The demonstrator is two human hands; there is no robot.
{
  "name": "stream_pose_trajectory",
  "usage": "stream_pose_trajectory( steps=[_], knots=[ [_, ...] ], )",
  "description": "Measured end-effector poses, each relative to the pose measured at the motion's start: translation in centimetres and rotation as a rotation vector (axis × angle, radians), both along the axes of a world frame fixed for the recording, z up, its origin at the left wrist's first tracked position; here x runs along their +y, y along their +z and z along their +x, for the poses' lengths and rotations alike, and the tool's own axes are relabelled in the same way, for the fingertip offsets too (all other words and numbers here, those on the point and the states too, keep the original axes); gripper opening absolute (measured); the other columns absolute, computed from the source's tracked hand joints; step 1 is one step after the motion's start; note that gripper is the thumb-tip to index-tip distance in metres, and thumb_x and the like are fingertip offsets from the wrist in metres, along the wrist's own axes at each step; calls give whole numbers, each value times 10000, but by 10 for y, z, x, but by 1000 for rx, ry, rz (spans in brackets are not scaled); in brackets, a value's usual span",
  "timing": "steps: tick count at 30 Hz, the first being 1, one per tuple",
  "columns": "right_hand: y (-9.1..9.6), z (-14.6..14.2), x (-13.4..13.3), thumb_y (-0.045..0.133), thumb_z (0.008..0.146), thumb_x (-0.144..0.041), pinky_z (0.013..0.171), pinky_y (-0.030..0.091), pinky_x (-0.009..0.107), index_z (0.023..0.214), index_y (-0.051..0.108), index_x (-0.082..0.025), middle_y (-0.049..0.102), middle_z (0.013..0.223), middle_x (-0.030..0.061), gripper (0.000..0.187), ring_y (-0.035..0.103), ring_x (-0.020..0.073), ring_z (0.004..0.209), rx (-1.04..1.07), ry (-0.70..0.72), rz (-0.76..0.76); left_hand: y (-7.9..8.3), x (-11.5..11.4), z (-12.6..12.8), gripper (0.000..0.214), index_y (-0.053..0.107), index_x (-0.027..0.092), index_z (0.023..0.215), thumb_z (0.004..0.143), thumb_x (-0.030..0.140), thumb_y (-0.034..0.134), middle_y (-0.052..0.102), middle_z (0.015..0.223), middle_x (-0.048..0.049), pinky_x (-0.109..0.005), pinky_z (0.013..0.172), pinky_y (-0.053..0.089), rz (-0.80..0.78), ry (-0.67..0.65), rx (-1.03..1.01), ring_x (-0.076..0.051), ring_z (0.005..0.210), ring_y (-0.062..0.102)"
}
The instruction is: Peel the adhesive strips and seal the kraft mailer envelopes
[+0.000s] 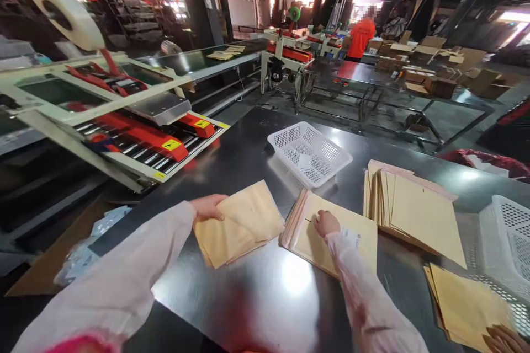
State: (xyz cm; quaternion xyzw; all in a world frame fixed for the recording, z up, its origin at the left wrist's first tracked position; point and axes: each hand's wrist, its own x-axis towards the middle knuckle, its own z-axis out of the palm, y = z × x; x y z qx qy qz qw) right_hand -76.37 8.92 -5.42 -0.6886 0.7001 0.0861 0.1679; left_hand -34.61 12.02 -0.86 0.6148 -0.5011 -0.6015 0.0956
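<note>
My left hand (208, 207) is closed on the near edge of a tan paper envelope (242, 223) that lies tilted on the shiny metal table (248, 143). My right hand (326, 223) rests with its fingers curled on top of a flat stack of tan envelopes (356, 231) in the middle of the table. Both arms wear pale pink sleeves. A white slip (351, 238) lies by the right wrist.
A white mesh basket (309, 153) stands behind the stack. More envelope piles lie at right (414, 209) and near right (467, 306), beside another white basket (511, 237). A red-and-white sealing machine (136, 127) flanks the left. A person in orange (360, 37) works far back.
</note>
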Motion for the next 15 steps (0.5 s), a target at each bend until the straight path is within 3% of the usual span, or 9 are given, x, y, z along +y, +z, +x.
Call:
stream_pose_trajectory(
  steps=[2, 4, 6, 9, 11, 12, 14, 15],
  knots=[
    [-15, 49, 15, 495, 916, -294, 825, 468, 385, 1124, 646, -62, 622, 1127, 220, 347, 601, 319, 1074, 42, -137, 5, -6, -54, 14, 700, 637, 153, 1198, 504, 168, 724, 708, 1201, -147, -578, 1011, 461, -162, -202, -368, -410, 1207, 589],
    [-25, 87, 21, 526, 884, -302, 818, 468, 430, 1188, 594, -20, 573, 1186, 268, 420, 554, 381, 1134, 91, -273, -30, -29, -85, 19, 877, 542, 215, 1391, 543, 191, 768, 470, 1518, -177, -740, 1102, 218, -298, -274, -589, -470, 1438, 305],
    [-30, 108, 18, 468, 910, -258, 841, 460, 448, 1232, 553, 2, 551, 1216, 287, 422, 535, 390, 1159, 128, -370, -72, -62, -93, 26, 825, 468, 290, 1469, 693, 350, 743, 213, 1655, -127, -812, 1075, 72, -327, -291, -678, -477, 1508, 68],
    [-28, 110, 3, 393, 935, -170, 891, 448, 426, 1178, 602, -10, 594, 1186, 267, 358, 566, 354, 1143, 147, -425, -77, -102, -79, 46, 637, 389, 288, 1521, 914, 444, 499, 120, 1675, -78, -738, 1145, 63, -373, -270, -658, -382, 1538, 8],
    [-19, 99, -3, 416, 935, -177, 876, 460, 397, 1121, 653, -38, 641, 1138, 237, 331, 616, 321, 1072, 137, -441, -40, -114, -68, 65, 609, 307, 172, 1558, 982, 366, 341, 161, 1667, -122, -585, 1225, 96, -471, -149, -627, -290, 1548, 77],
    [-13, 94, -3, 437, 932, -194, 857, 469, 385, 1109, 669, -55, 659, 1120, 220, 324, 637, 308, 1031, 132, -451, -21, -117, -63, 76, 603, 280, 117, 1561, 995, 322, 280, 272, 1631, -165, -512, 1235, 168, -507, -32, -573, -261, 1525, 209],
    [0, 91, 6, 429, 936, -225, 838, 480, 374, 1154, 673, -88, 668, 1142, 199, 355, 652, 295, 1010, 134, -474, -15, -119, -52, 100, 602, 247, 80, 1563, 1009, 312, 194, 627, 1340, -194, -414, 1123, 413, -503, 261, -390, -229, 1257, 593],
    [6, 93, 16, 410, 941, -234, 852, 481, 375, 1202, 658, -101, 657, 1182, 196, 384, 645, 295, 1039, 141, -480, -22, -119, -46, 112, 608, 239, 97, 1566, 1015, 346, 180, 735, 1090, -145, -379, 1008, 510, -465, 382, -294, -209, 1017, 705]
  ],
)
